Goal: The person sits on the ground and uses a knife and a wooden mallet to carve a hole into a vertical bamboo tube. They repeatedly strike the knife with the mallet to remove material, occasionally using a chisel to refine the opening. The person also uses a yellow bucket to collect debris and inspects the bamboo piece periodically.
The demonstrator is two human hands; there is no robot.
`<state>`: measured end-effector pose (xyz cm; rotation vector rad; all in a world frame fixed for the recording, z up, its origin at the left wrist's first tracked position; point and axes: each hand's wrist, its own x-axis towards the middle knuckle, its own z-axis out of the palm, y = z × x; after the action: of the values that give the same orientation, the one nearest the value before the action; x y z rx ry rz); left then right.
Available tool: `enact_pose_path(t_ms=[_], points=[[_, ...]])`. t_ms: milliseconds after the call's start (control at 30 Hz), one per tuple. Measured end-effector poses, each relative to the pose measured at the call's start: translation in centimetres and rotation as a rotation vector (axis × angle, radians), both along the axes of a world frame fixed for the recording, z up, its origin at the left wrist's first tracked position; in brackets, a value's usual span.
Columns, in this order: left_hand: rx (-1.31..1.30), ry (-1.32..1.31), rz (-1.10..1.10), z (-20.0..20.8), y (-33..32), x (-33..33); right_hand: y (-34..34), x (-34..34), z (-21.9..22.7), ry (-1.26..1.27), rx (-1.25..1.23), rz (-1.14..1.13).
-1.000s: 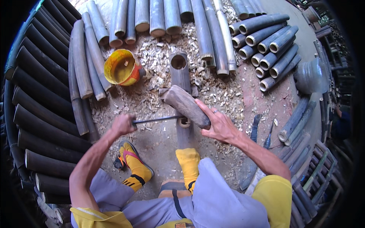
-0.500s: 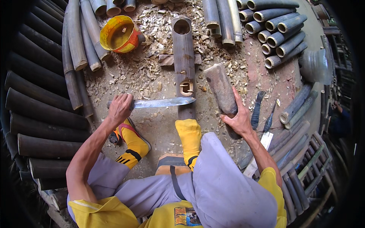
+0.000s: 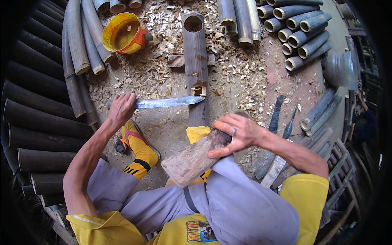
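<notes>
A long machete lies across the near part of a bamboo pole, its tip by the rim of a square-cut hole. My left hand is closed round its handle. Over my right knee my right hand grips a wooden mallet, its thick block pointing down and left toward me. The pole rests on a wooden block and has a larger opening at its far end. My yellow-socked foot is at the near end of the pole, partly hidden by the mallet.
A yellow and red bucket stands far left amid wood chips. Bamboo lengths line the left side; more cut bamboo tubes are stacked far right. Knives or chisels with dark handles lie right of my hand.
My right hand has swung the mallet from beside the pole back toward my lap, turning its block end from far to near. The machete and left hand have shifted slightly left and away.
</notes>
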<state>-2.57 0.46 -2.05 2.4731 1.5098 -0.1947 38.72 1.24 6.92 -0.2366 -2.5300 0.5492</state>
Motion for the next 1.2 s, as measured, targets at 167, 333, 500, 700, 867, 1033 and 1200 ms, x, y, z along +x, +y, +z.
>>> enact_pose_path(t_ms=[167,333,500,700,867,1033,1200], points=[[0.026,0.017,-0.025,-0.4,0.8,0.0,2.6,-2.3,-1.6,-0.769,-0.170,-0.148],[0.011,0.033,-0.011,0.0,0.4,0.3,0.4,-2.6,-1.8,-0.087,0.077,0.054],[-0.803,-0.099,0.202,2.7,7.0,0.4,2.8,-0.6,-2.8,-0.523,-0.225,-0.354],[-0.267,-0.596,0.725,2.9,7.1,-0.8,1.2,2.8,-1.0,-0.197,-0.724,-0.839],[-0.487,-0.537,0.340,1.7,5.8,0.6,1.2,5.2,-0.3,-0.136,-0.799,-1.053],[-0.544,-0.283,0.288,1.4,6.7,3.2,0.4,5.1,0.0,-0.125,-0.901,-1.051],[-0.539,-0.235,0.247,1.7,7.8,3.1,0.1,3.9,1.2,-0.041,-0.842,-1.035]])
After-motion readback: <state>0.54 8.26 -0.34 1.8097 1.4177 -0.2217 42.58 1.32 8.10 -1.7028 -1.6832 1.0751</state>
